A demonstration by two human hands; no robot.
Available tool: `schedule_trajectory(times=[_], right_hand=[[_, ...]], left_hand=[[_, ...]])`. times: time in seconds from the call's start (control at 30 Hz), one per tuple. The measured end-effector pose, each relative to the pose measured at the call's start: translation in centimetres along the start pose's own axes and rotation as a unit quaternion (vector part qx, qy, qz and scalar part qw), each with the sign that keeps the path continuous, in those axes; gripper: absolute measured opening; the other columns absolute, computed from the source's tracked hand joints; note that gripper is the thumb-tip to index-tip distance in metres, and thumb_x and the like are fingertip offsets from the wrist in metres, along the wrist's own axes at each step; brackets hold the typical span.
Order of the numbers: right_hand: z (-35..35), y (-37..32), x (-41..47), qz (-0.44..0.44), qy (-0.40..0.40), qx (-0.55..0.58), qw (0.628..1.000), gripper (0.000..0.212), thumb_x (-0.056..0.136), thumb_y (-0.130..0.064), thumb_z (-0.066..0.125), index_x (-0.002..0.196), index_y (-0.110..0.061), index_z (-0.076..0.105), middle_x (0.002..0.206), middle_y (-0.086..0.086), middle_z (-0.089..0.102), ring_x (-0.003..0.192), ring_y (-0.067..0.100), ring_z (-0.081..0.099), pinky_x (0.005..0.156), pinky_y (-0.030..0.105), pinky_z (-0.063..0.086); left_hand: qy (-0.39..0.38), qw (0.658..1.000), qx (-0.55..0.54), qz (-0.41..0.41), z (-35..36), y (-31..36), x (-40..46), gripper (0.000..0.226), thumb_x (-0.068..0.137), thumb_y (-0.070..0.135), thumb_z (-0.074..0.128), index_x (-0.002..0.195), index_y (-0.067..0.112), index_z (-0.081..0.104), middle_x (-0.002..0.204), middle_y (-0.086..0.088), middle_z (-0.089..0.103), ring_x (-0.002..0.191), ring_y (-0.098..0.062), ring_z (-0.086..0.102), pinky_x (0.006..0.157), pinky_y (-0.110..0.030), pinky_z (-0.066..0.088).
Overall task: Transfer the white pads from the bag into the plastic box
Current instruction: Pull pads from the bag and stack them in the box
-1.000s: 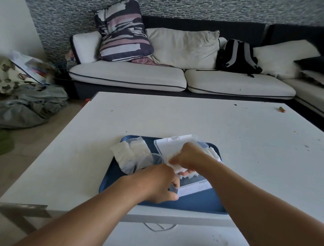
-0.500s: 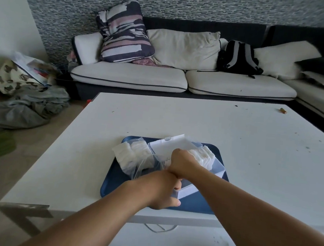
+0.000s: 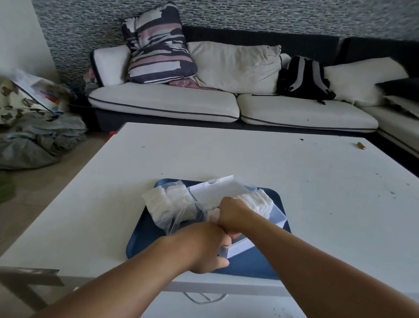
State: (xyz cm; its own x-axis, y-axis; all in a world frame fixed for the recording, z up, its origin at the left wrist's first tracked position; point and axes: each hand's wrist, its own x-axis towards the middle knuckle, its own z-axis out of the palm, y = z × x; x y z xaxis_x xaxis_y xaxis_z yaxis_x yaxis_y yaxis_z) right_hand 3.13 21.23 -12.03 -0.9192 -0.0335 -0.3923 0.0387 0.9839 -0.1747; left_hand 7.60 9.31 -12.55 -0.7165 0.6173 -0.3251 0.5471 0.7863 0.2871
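A clear plastic bag (image 3: pixel 168 205) holding white pads lies on the left half of a blue tray (image 3: pixel 146 241). To its right stands the plastic box (image 3: pixel 277 218) with its white lid (image 3: pixel 222 191) tipped open toward the sofa. A stack of white pads (image 3: pixel 259 200) sits in the box's far end. My right hand (image 3: pixel 232 217) is a closed fist at the bag's mouth, its fingertips pinched on something white. My left hand (image 3: pixel 202 248) grips the box's near corner, thumb under the edge. The bag's opening is partly hidden behind both hands.
The tray rests near the front edge of a white table (image 3: pixel 302 171). A small orange object (image 3: pixel 361 145) lies at the far right corner. A sofa with cushions and a black backpack (image 3: pixel 305 78) stands behind, and clothes are piled on the floor (image 3: pixel 29 142) to the left.
My right hand has moved from over the box leftward and nearer, to the bag's mouth. A stack of pads now shows in the box. The left hand keeps its grip.
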Motion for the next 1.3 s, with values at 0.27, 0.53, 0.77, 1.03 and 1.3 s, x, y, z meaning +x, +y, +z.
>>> schedule_trajectory(times=[0.27, 0.53, 0.77, 1.03, 1.3], right_hand=[[-0.4, 0.7, -0.6, -0.013, -0.006, 0.125, 0.992, 0.011, 0.095, -0.015, 0.058, 0.089, -0.007, 0.062, 0.085, 0.010, 0.062, 0.084, 0.022, 0.058, 0.082, 0.036, 0.057], [-0.2, 2.3, -0.7, -0.041, -0.003, 0.047, 0.998, 0.011, 0.086, -0.017, 0.068, 0.088, -0.007, 0.063, 0.065, 0.004, 0.051, 0.073, 0.023, 0.053, 0.057, 0.024, 0.040], [-1.4, 2.2, -1.9, -0.039, 0.048, 0.064, 0.996, 0.011, 0.083, -0.019, 0.074, 0.083, -0.009, 0.072, 0.071, 0.003, 0.062, 0.066, 0.018, 0.059, 0.047, 0.011, 0.041], [-3.8, 8.6, -1.3, 0.026, 0.314, 0.141, 0.939, 0.036, 0.090, -0.036, 0.062, 0.123, -0.022, 0.066, 0.122, 0.004, 0.068, 0.104, 0.023, 0.064, 0.090, 0.035, 0.053], [0.2, 9.5, 0.2, 0.007, 0.069, 0.129, 0.989, 0.078, 0.095, -0.061, 0.043, 0.157, -0.029, 0.008, 0.158, 0.010, 0.021, 0.137, 0.031, 0.036, 0.111, 0.041, 0.035]], left_hand=[[-0.004, 1.000, 0.005, 0.007, -0.1, 0.0, -0.1, 0.023, 0.095, 0.037, 0.056, 0.101, 0.018, 0.067, 0.104, -0.002, 0.070, 0.095, -0.024, 0.065, 0.087, -0.043, 0.054], [0.021, 1.000, 0.003, 0.013, 0.3, -0.6, 0.2, 0.023, 0.089, 0.042, 0.057, 0.094, 0.022, 0.068, 0.096, 0.001, 0.069, 0.089, -0.022, 0.065, 0.082, -0.045, 0.055], [0.145, 0.989, -0.011, 0.010, -0.4, -0.8, 0.4, 0.016, 0.086, 0.040, 0.064, 0.079, 0.026, 0.068, 0.088, 0.013, 0.069, 0.087, -0.017, 0.065, 0.080, -0.035, 0.055], [0.277, 0.960, 0.042, -0.027, -0.8, 0.3, 1.4, 0.026, 0.094, 0.041, 0.060, 0.098, 0.016, 0.064, 0.103, 0.000, 0.066, 0.105, -0.021, 0.058, 0.086, -0.034, 0.051], [0.076, 0.981, 0.120, -0.134, 1.1, 3.0, 2.5, 0.075, 0.106, 0.048, 0.029, 0.156, -0.005, 0.010, 0.162, -0.026, 0.017, 0.148, -0.038, 0.025, 0.119, -0.042, 0.027]])
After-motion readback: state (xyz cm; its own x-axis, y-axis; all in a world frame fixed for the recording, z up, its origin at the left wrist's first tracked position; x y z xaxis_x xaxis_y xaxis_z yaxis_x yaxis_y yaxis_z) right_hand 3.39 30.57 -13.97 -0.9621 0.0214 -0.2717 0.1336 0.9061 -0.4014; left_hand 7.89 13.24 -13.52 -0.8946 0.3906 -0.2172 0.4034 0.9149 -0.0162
